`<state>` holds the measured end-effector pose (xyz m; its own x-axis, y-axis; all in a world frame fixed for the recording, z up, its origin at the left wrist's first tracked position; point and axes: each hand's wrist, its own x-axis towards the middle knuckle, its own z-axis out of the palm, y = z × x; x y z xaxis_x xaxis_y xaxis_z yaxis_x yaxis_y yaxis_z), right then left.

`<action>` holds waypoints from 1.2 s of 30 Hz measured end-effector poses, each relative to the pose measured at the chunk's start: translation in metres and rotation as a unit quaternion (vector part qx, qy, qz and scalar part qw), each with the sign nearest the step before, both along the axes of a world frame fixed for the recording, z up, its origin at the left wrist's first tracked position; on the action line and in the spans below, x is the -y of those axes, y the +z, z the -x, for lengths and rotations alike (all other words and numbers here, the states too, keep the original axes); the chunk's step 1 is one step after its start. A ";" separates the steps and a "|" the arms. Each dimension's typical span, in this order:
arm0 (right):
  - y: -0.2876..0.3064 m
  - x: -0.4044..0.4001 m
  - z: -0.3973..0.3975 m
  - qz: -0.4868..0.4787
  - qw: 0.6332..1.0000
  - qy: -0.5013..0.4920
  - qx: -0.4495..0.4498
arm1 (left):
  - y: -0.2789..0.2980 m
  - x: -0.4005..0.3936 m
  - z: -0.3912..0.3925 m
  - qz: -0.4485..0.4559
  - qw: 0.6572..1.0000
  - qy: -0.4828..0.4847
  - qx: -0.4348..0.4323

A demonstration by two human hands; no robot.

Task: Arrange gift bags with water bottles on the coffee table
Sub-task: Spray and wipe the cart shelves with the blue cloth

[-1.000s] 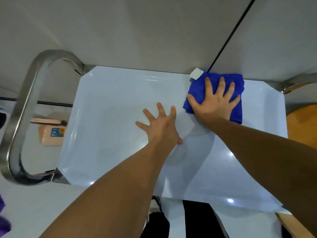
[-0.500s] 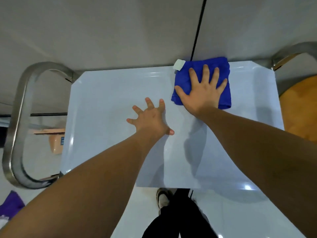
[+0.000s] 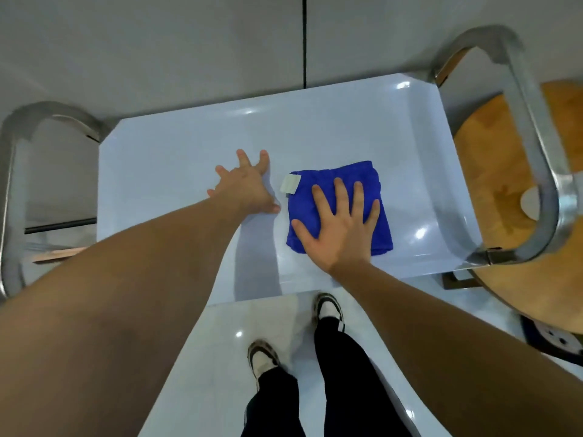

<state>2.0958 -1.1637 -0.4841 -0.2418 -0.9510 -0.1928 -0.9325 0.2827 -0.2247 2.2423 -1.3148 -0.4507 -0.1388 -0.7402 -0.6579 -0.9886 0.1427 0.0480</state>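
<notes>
Head view: right hand (image 3: 339, 225) flat on cloth (image 3: 375, 184)

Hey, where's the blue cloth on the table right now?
In the head view, the blue cloth lies on the right half of the coffee table, flat under the right hand, with the left hand just to its left.

cloth (image 3: 344, 187) on table (image 3: 176, 159), right of centre

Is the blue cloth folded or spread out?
Folded: the blue cloth forms a compact thick square under the flat right hand.
</notes>
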 end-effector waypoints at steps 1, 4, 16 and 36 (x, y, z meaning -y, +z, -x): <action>0.001 -0.012 -0.008 -0.002 1.000 -0.005 0.001 | 0.001 -0.001 0.001 0.005 1.000 -0.004 0.002; 0.001 -0.044 -0.035 -0.019 1.000 -0.014 -0.012 | 0.000 -0.001 0.003 0.008 1.000 -0.009 0.007; 0.007 -0.059 -0.104 -0.081 0.996 -0.026 0.013 | -0.003 0.001 -0.005 0.028 0.999 -0.026 -0.009; -0.011 0.165 -0.111 -0.023 0.998 -0.005 -0.056 | -0.012 0.028 -0.122 0.033 0.999 -0.013 0.000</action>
<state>2.2072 -1.3291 -0.4949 -0.2730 -0.9396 -0.2066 -0.9485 0.2988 -0.1056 2.3647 -1.3427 -0.4627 -0.1589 -0.7780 -0.6079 -0.9844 0.1720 0.0371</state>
